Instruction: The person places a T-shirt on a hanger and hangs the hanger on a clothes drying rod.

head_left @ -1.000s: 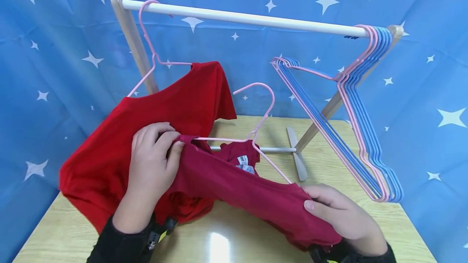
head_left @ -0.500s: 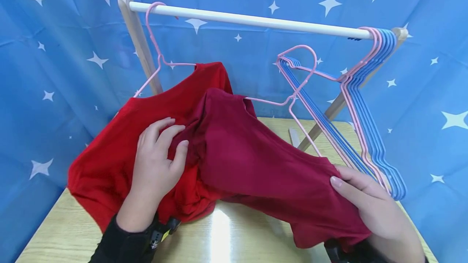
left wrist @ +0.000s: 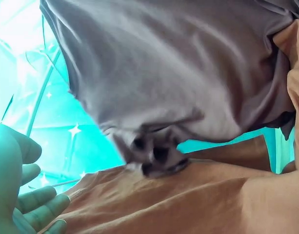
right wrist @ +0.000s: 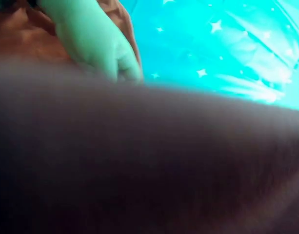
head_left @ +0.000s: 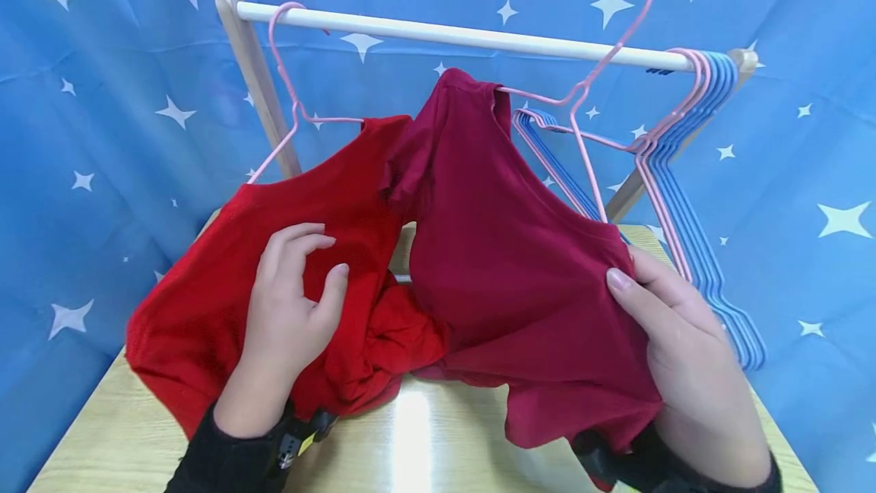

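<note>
My right hand point(head_left: 691, 356) pinches a maroon T-shirt point(head_left: 520, 249) at its shoulder, thumb in front. Inside the shirt is a pink hanger point(head_left: 582, 90), whose hook rises higher than the white rod in the head view. My left hand point(head_left: 290, 326) holds nothing, its fingers loosely bent before a red T-shirt point(head_left: 260, 249). That red T-shirt is on another pink hanger point(head_left: 284, 71), hooked over the rod's left end. In the left wrist view the left hand point(left wrist: 17, 190) is apart from the maroon shirt point(left wrist: 178, 68). Blurred cloth fills most of the right wrist view.
A white rod point(head_left: 438, 33) spans a wooden rack point(head_left: 253, 74) on a light wood table point(head_left: 82, 432). Several pink and blue hangers point(head_left: 691, 173) hang at its right end. Behind is a blue curtain point(head_left: 137, 44) with white stars.
My right hand has raised the maroon T-shirt and its hanger up and rightward toward the rod. The left hand has let go of the maroon shirt and stays in front of the red one.
</note>
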Available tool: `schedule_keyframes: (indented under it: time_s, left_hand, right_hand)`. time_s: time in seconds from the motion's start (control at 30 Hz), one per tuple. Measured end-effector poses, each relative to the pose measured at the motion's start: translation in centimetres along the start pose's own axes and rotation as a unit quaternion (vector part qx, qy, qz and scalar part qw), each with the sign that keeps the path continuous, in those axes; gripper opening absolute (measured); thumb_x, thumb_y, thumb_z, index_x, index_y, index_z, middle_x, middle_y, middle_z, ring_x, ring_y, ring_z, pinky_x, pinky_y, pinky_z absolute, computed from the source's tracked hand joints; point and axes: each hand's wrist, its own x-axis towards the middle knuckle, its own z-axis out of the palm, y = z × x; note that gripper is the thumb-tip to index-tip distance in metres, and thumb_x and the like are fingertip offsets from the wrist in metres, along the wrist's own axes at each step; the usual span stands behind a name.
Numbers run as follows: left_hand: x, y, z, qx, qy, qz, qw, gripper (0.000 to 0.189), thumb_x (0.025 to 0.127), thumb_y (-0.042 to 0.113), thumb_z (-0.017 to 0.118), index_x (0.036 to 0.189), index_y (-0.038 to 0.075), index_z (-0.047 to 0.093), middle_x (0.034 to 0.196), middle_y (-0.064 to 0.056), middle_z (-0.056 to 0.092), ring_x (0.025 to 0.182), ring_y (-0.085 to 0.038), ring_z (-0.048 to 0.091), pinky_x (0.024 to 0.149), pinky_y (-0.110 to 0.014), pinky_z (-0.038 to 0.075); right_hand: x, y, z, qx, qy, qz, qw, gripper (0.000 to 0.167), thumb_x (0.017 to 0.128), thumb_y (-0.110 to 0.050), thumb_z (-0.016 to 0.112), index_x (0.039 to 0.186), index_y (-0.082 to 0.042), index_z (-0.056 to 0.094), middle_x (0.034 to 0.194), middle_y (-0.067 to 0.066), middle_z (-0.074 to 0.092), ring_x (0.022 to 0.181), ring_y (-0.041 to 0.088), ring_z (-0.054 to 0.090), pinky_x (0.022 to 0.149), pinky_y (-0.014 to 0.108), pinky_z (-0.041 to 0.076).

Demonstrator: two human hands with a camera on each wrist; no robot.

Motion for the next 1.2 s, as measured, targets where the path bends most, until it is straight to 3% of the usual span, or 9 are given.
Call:
schedule_keyframes:
  time_s: [0.2,0.43,0.63,0.8,0.93,1.0,1.1,1.17,1.2]
  left_hand:
    - [0.1,0.4,-0.1,-0.012,0.006,-0.004,0.9999,0.042,0.084,0.010,0.075,0.121,0.001,0.059,0.140,-0.010,0.056,0.126,-0.027,0.054,0.085,-0.055,0.055]
    - [0.2,0.9,0.2,-0.017,0.002,0.002,0.9999,0.043,0.083,0.012,0.075,0.121,0.001,0.059,0.139,-0.010,0.056,0.125,-0.026,0.054,0.087,-0.053,0.055]
    - [0.4,1.5,0.7,-0.016,-0.011,0.008,0.9998,0.042,0.084,0.014,0.075,0.121,0.002,0.059,0.138,-0.011,0.056,0.125,-0.028,0.054,0.091,-0.050,0.051]
    - [0.2,2.1,1.1,0.012,-0.057,-0.051,0.9970,0.047,0.086,0.016,0.077,0.126,0.003,0.056,0.134,-0.013,0.056,0.117,-0.031,0.057,0.092,-0.053,0.049]
    - [0.0,2.4,1.4,0.032,-0.107,-0.112,0.9873,0.053,0.088,0.020,0.080,0.131,0.005,0.053,0.132,-0.012,0.055,0.110,-0.033,0.060,0.089,-0.053,0.053]
    - [-0.1,2.5,1.6,0.041,-0.123,-0.122,0.9840,0.056,0.087,0.021,0.081,0.133,0.005,0.053,0.133,-0.012,0.055,0.111,-0.033,0.060,0.090,-0.053,0.053]
    - [-0.7,3.3,1.3,0.063,-0.125,-0.109,0.9842,0.058,0.085,0.023,0.082,0.133,0.004,0.055,0.136,-0.013,0.055,0.116,-0.033,0.057,0.096,-0.056,0.049]
    - [-1.2,4.3,0.5,0.083,-0.085,-0.071,0.9903,0.054,0.085,0.024,0.079,0.130,0.003,0.057,0.137,-0.014,0.056,0.121,-0.034,0.055,0.100,-0.059,0.044]
    - [-1.3,4.8,-0.1,0.092,-0.047,-0.044,0.9936,0.050,0.085,0.024,0.076,0.127,0.002,0.059,0.137,-0.016,0.056,0.123,-0.036,0.055,0.103,-0.061,0.040]
  right_hand:
    - [2.7,-0.7,2.9,-0.072,0.056,-0.056,0.9943,0.032,0.111,-0.019,0.046,0.136,-0.003,0.056,0.124,0.022,0.064,0.104,0.035,0.071,0.082,0.037,0.061]
    - [4.8,0.9,4.5,-0.100,0.006,-0.121,0.9876,0.023,0.109,-0.007,0.044,0.125,0.008,0.052,0.111,0.025,0.064,0.094,0.035,0.072,0.079,0.038,0.061]
    - [5.1,2.8,5.7,-0.138,0.012,-0.121,0.9830,0.023,0.108,-0.006,0.044,0.121,0.011,0.052,0.104,0.026,0.057,0.091,0.034,0.067,0.074,0.030,0.058]
    - [4.7,4.3,6.5,-0.185,0.029,-0.120,0.9750,0.018,0.108,-0.009,0.046,0.117,0.004,0.055,0.092,0.013,0.058,0.082,0.028,0.062,0.068,0.030,0.053]
    - [4.5,5.1,6.6,-0.210,0.042,-0.138,0.9671,0.014,0.108,-0.009,0.048,0.114,0.000,0.057,0.082,0.005,0.058,0.071,0.024,0.061,0.063,0.031,0.051]
    - [4.4,5.4,6.6,-0.218,0.049,-0.145,0.9638,0.011,0.107,-0.009,0.050,0.111,-0.002,0.058,0.079,0.002,0.057,0.068,0.023,0.059,0.062,0.031,0.051]
    - [4.3,5.8,6.6,-0.226,0.061,-0.151,0.9604,0.007,0.106,-0.009,0.053,0.106,-0.005,0.059,0.076,0.001,0.055,0.065,0.022,0.055,0.059,0.031,0.049]
    - [4.2,6.1,6.5,-0.228,0.064,-0.152,0.9597,0.005,0.105,-0.009,0.054,0.104,-0.006,0.059,0.076,0.001,0.054,0.064,0.022,0.054,0.058,0.031,0.048]
    - [4.1,6.2,6.4,-0.228,0.066,-0.153,0.9594,0.005,0.104,-0.008,0.055,0.103,-0.006,0.058,0.076,0.001,0.054,0.064,0.022,0.054,0.058,0.031,0.048]
